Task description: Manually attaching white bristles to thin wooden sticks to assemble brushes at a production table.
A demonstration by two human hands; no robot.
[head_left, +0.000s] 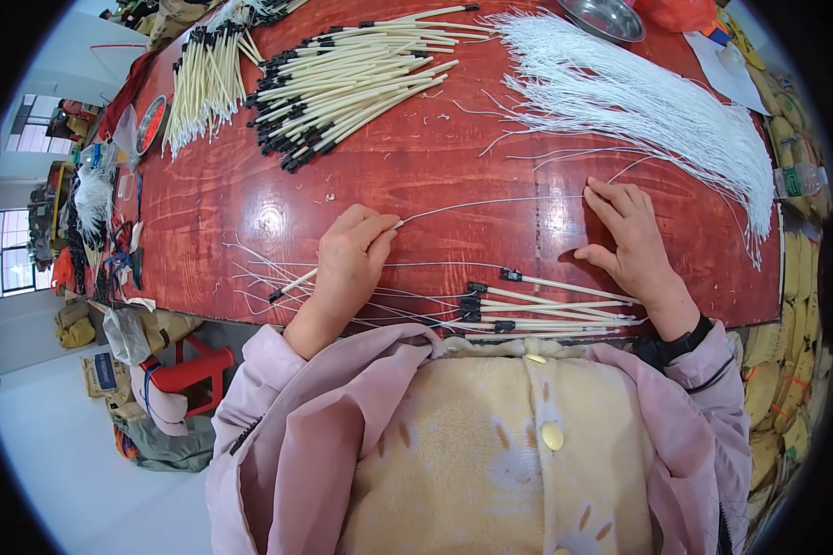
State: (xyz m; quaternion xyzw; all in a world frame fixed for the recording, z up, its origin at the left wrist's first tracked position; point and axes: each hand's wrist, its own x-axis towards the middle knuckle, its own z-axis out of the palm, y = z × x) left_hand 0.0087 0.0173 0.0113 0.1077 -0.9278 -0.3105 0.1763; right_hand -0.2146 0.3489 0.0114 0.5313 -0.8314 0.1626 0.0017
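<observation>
My left hand (350,254) is closed in a pinch around a cream tube (296,281) with a black end piece. From the tube's right end a thin white cord (491,201) runs in a shallow curve to my right hand (631,231). There the fingertips touch the cord, with the thumb spread well away from them. Whether the cord is caught between two fingers cannot be seen. Between my forearms, along the near table edge, lie several finished-looking cream tubes (565,305) with black end pieces and trailing white cords (412,265).
A large heap of cream tubes (361,79) and a smaller bundle (208,83) lie on the red table (278,208). A thick white cord bundle (639,102) spreads at right, near a metal bowl (606,18) and a plastic bottle (799,180). A red stool (194,370) stands at left.
</observation>
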